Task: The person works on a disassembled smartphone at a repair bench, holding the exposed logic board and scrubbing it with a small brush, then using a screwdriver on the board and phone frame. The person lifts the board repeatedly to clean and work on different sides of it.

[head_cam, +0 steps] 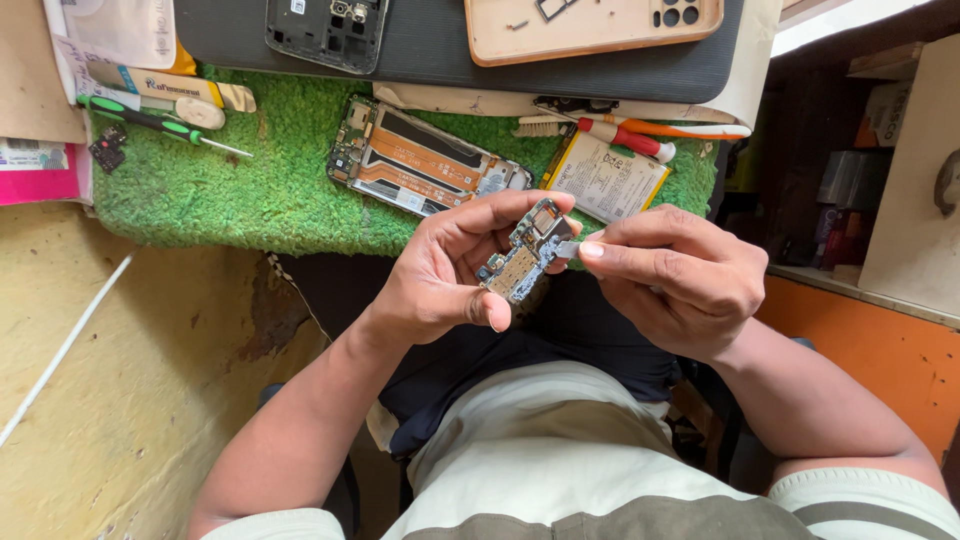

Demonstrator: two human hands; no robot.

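My left hand (445,270) holds a small phone circuit board (522,257) between thumb and fingers, tilted, above my lap. My right hand (680,275) pinches a small silver metal piece (568,248) at the board's right edge, with thumb and forefinger closed on it. Just beyond the hands, an opened phone body (425,160) with orange flex cables lies on a green fuzzy mat (260,190). A flat battery (608,178) lies to its right on the same mat.
A green-handled screwdriver (150,122) and a brush with an orange-red handle (620,132) lie on the mat. A dark phone frame (325,35) and a tan back cover (590,25) rest on a black pad behind. Yellow worn bench at left, orange shelf at right.
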